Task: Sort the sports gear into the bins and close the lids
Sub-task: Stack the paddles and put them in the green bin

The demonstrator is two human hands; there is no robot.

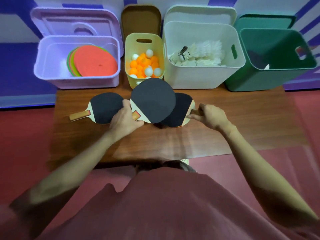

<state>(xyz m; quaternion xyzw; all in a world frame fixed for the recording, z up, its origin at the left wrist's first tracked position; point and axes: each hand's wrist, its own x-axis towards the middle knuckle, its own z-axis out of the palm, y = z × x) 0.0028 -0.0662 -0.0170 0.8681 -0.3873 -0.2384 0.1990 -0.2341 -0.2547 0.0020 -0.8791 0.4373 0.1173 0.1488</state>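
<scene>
Colours across my table and bins

I am seeing three paddles [153,99] showing black rubber with pale wood edges and tan handles, lying on a dark brown wood-grain table [173,144]. I am looking at a lilac bin [52,80] holding red, green and yellow discs [93,61], a cream bin [131,40] holding orange and white balls [145,64], a white bin [199,80] holding white shuttlecocks [199,52], and a dark green bin [259,80]. The lids are matching, save a brown one [141,19]. My shirt [164,205] is showing dusty red.
</scene>
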